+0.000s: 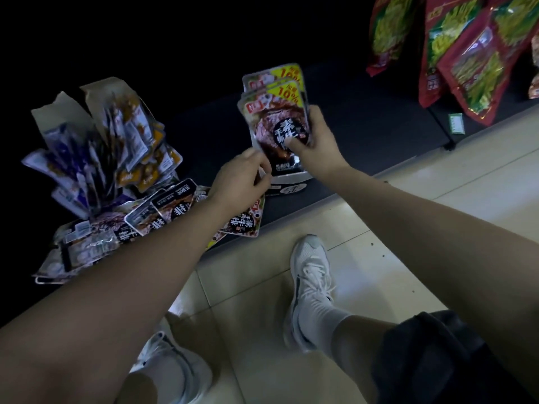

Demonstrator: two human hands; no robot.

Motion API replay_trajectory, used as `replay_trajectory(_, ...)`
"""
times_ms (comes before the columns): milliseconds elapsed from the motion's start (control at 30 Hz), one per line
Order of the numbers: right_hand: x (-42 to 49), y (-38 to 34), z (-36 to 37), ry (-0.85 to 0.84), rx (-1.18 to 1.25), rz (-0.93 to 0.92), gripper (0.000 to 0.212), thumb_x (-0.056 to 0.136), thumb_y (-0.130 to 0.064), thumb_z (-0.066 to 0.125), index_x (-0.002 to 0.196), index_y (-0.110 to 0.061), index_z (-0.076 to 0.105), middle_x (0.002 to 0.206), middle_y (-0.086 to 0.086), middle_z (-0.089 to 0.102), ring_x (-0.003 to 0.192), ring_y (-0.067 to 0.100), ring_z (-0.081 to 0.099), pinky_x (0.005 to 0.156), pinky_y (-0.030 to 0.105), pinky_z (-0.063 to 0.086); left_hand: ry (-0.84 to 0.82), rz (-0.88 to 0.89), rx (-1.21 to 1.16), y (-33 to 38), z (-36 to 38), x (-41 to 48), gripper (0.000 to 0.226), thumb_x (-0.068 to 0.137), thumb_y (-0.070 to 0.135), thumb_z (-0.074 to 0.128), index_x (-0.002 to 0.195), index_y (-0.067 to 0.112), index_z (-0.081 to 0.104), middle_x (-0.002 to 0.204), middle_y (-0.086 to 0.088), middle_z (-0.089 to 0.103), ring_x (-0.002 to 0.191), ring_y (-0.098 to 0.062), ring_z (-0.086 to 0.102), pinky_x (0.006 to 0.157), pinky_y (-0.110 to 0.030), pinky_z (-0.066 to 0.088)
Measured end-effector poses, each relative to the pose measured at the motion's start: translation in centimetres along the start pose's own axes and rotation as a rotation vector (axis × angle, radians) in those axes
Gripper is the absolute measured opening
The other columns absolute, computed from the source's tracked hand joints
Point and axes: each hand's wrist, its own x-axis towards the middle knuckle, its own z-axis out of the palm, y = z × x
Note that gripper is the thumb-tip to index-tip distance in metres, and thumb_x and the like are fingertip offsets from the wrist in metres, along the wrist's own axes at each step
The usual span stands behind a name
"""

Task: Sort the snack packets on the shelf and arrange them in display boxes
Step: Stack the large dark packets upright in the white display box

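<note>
My right hand (316, 147) grips a small stack of silver snack packets (274, 112) with a dark meat picture and a yellow "10%" corner, held upright above the black shelf (364, 135). Its thumb lies across the front packet. My left hand (242, 176) pinches the lower left edge of the same stack. More packets of this kind (163, 208) lie loose on the shelf at the left, some under my left forearm. Behind them two cardboard display boxes (96, 135) stand crammed with blue and orange packets.
Large red bags with green contents (466, 53) hang or stand on the shelf section at the upper right, with a green price tag (455, 123) below. My feet in white shoes (310, 275) stand on the pale tiled floor by the shelf edge.
</note>
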Motion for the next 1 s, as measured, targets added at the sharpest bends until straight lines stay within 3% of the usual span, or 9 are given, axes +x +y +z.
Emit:
replay_trajectory(67,-0.5,0.9,0.9,-0.024,-0.163,-0.009,0.042,0.091,-0.021,0.059,0.129,-0.02,0.038,0.111,-0.002,0.058,0.104,0.02,0.04,0.094,0.034,0.033,0.047,-0.037,-0.025,0.1,0.0,-0.1,0.01,0.091,0.017,0.056,0.1,0.013,0.052,0.098,0.003,0.053,0.08,-0.012,0.052,0.068,-0.031,0.042)
replay_trajectory(133,-1.0,1.4,1.6,-0.012,-0.251,-0.022,0.041,0.093,-0.02,0.057,0.13,-0.017,0.039,0.11,0.004,0.054,0.097,0.017,0.031,0.081,0.029,0.022,0.091,-0.087,-0.071,0.1,0.2,-0.2,0.017,0.09,0.016,0.058,0.102,0.014,0.046,0.094,0.003,0.055,0.074,-0.013,0.055,0.065,-0.033,0.046)
replay_trajectory(367,-0.7,1.7,1.3,-0.053,-0.153,0.069,0.042,0.096,-0.023,0.054,0.134,-0.021,0.036,0.116,0.005,0.04,0.108,0.023,0.025,0.087,0.031,0.023,0.289,-0.374,-0.376,-0.1,0.2,1.3,0.071,0.085,0.012,0.069,0.14,0.015,0.025,0.079,0.007,0.046,0.065,-0.005,0.051,0.063,-0.023,0.047)
replay_trajectory(467,-0.5,1.9,1.5,-0.041,-0.323,-0.013,0.033,0.095,-0.017,0.053,0.127,-0.015,0.045,0.118,0.002,0.037,0.117,0.023,0.029,0.086,0.025,0.017,0.281,-0.404,-0.338,-0.2,0.2,2.1,0.053,0.085,0.011,0.068,0.13,0.014,0.042,0.091,0.001,0.048,0.068,-0.007,0.05,0.073,-0.034,0.052)
replay_trajectory(600,-0.4,3.0,1.8,0.052,-0.486,-0.096,0.031,0.091,-0.02,0.062,0.119,-0.01,0.056,0.127,0.003,0.04,0.116,0.017,0.031,0.078,0.022,0.016,0.291,-0.433,-0.389,0.0,0.0,2.5,0.047,0.085,0.006,0.066,0.128,0.015,0.046,0.114,-0.002,0.04,0.072,-0.007,0.055,0.084,-0.034,0.054)
replay_trajectory(733,-0.3,2.7,1.1,0.077,-0.495,-0.134,0.03,0.09,-0.015,0.063,0.119,-0.009,0.059,0.111,0.001,0.052,0.116,0.023,0.04,0.082,0.028,0.02,0.311,-0.351,-0.399,0.2,-0.2,2.5,0.064,0.084,0.005,0.068,0.139,0.02,0.038,0.128,-0.005,0.039,0.094,-0.002,0.049,0.081,-0.006,0.041)
replay_trajectory(800,-0.2,2.9,0.7,0.095,-0.524,-0.158,0.033,0.087,-0.009,0.063,0.119,-0.016,0.062,0.107,-0.002,0.056,0.117,0.022,0.042,0.081,0.027,0.017,0.316,-0.334,-0.392,0.3,-0.2,2.4,0.067,0.083,0.006,0.07,0.14,0.019,0.037,0.133,-0.008,0.037,0.09,0.008,0.045,0.077,-0.001,0.036)
replay_trajectory(900,-0.5,3.8,0.3,0.093,-0.603,-0.203,0.037,0.081,-0.006,0.068,0.115,-0.019,0.066,0.115,0.002,0.056,0.121,0.027,0.041,0.077,0.024,0.012,0.297,-0.293,-0.408,0.1,0.0,2.2,0.073,0.08,0.006,0.072,0.141,0.024,0.035,0.134,-0.007,0.033,0.092,0.004,0.051,0.08,-0.011,0.046)
replay_trajectory(1000,-1.0,4.4,0.1,0.124,-0.717,-0.254,0.037,0.076,-0.009,0.072,0.111,-0.022,0.069,0.131,0.007,0.046,0.125,0.03,0.033,0.085,0.028,0.015,0.259,-0.25,-0.287,-0.4,0.0,1.7,0.045,0.081,0.008,0.072,0.12,0.022,0.054,0.125,-0.005,0.038,0.103,-0.017,0.053,0.09,-0.035,0.052)
